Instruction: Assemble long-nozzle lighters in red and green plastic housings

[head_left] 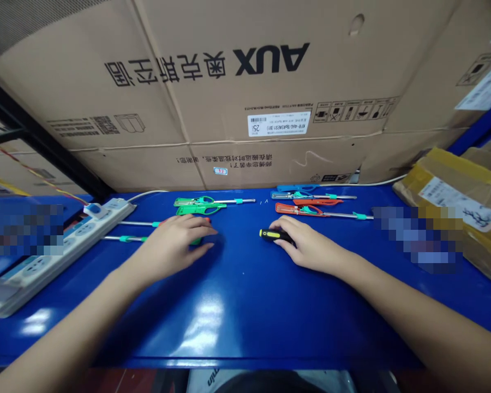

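My right hand [305, 245] is closed around a black-and-yellow screwdriver [272, 234]. Its handle end points left, and the rest is hidden in the hand. My left hand [178, 243] hovers palm down, fingers stretched out and apart, over a red and a green long-stem lighter [135, 238] whose handles it mostly covers. Beyond the hands lie green lighter parts [200, 206] with a metal tube pointing right. Farther right are a blue lighter [311, 195] and a red lighter [323, 211], their casings apparently opened, with the inner parts and turquoise pieces showing.
A white power strip [73, 245] with a plug runs along the left of the blue table [245, 322]. A large cardboard box [229, 109] stands as a wall behind. At right sits a yellow-taped carton [454, 202], near a blurred patch.
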Tool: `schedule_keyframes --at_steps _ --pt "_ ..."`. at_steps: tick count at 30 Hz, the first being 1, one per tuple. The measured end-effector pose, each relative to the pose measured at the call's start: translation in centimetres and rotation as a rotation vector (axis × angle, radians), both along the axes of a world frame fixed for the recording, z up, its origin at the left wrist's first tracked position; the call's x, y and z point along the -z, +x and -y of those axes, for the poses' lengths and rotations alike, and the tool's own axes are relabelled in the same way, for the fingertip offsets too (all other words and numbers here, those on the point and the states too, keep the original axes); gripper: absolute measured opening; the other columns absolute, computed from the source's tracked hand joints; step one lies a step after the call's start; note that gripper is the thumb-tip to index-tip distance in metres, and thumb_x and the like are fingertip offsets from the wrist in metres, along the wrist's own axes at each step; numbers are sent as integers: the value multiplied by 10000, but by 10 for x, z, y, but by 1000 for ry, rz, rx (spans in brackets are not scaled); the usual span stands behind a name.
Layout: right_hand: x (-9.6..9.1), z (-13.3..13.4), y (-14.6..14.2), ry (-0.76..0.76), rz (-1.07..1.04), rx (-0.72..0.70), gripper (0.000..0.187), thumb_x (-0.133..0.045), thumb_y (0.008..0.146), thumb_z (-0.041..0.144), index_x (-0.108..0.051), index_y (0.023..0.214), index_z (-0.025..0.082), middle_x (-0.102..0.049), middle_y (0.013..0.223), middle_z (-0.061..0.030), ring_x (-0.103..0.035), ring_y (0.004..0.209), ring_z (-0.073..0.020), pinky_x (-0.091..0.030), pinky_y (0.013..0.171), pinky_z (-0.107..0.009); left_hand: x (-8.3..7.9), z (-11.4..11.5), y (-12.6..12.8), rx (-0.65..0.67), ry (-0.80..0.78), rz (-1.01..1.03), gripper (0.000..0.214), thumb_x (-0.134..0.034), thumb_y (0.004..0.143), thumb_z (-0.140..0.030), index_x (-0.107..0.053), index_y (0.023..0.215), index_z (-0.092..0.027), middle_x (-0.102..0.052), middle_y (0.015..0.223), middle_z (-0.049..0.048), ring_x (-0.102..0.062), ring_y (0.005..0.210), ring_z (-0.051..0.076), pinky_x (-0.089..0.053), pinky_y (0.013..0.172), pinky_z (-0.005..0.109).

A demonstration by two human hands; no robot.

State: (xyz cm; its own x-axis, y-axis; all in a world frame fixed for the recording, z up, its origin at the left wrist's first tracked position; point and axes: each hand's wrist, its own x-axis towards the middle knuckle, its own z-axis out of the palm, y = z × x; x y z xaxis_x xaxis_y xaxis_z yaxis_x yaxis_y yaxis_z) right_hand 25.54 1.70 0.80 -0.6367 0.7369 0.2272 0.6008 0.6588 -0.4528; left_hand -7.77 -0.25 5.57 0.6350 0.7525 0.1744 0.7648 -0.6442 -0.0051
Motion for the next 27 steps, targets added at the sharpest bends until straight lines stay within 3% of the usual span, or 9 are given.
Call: schedule_keyframes --at_steps 4,8,12,16,22,27 --pt "-13 -16 -26 53 -10 5 228 -508 1004 217 -588 1217 192 -667 1221 -104 -638 1130 -243 -506 1002 -409 10 0 54 111 -103 60 184 -539 1003 -283 -709 999 -214 -724 997 35 -663 926 206 -479 842 339" --pt "-26 -55 -58 92 41 -22 256 -503 1011 204 -628 1235 202 -626 1257 -105 -637 1110 -219 -508 970 -365 28 -3 79 171 -105 99 190 -537 1001 -286 -649 878 -194 -690 870 16 -630 823 181 -447 764 309" --pt "-25 -102 -90 122 113 8 260 -535 1002 191 -647 1236 166 -644 1231 -123 -647 1079 -216 -520 969 -378 42 -6 75 164 -80 169 280 -494 1018 -291 -561 768 -187 -633 766 7 -580 738 164 -413 705 297" --pt "-20 -133 -115 161 173 34 351 -622 982 360 -609 1281 176 -632 1294 -102 -650 1102 -234 -569 928 -455 51 -10 67 124 -70 228 288 -509 1011 -291 -527 741 -192 -598 731 -1 -549 699 156 -391 662 282" --pt "-14 -150 -136 208 277 37 356 -621 982 368 -606 1287 183 -628 1301 -102 -652 1094 -231 -573 919 -450 57 -11 66 110 -87 291 267 -550 983 -267 -520 727 -196 -591 716 -7 -538 696 156 -381 652 278" --pt "-16 -146 -137 327 301 32 368 -624 981 369 -600 1296 180 -625 1307 -103 -651 1101 -235 -572 923 -456 58 -9 66 108 -104 322 270 -572 967 -255 -516 710 -194 -588 699 -9 -536 692 155 -385 653 277"
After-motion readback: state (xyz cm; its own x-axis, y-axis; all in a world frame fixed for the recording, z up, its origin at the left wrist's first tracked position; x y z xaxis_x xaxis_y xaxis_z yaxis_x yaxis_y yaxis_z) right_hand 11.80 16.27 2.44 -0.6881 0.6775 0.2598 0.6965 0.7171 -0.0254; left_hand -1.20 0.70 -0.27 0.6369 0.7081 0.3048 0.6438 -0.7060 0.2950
